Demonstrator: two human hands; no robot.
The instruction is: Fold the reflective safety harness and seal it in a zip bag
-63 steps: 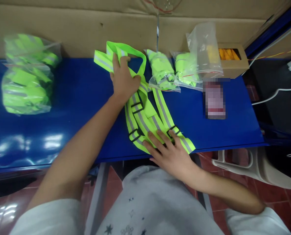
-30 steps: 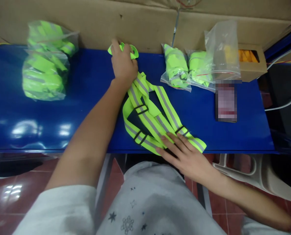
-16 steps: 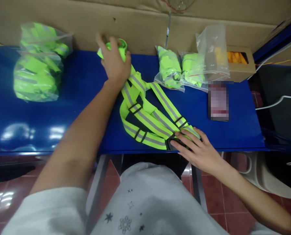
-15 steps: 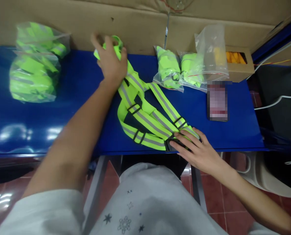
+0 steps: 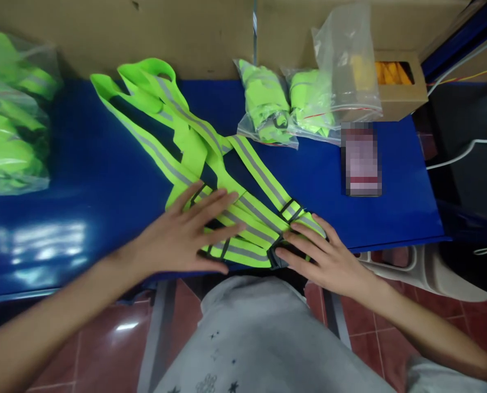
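A neon-green strap vest with grey reflective stripes and black buckles (image 5: pixel 194 144) lies spread on the blue table (image 5: pixel 104 180), its loops reaching the far edge by the cardboard. My left hand (image 5: pixel 181 234) lies flat and open on the near part of the straps, fingers spread. My right hand (image 5: pixel 325 256) rests open on the near right end of the straps at the table's front edge, fingertips beside a black buckle.
Two small clear bags of folded green vests (image 5: pixel 284 103) lie at the back. A larger clear bag (image 5: pixel 349 71) leans on a cardboard box of orange items (image 5: pixel 398 82). A big bag of vests (image 5: pixel 10 125) sits far left. A blurred card (image 5: pixel 361 158) lies right. White cables (image 5: pixel 464 155) run far right.
My left hand let go of the far loops and came back to lie flat on the near straps. The far loops now lie spread out leftward. My right hand stayed at the near right end.
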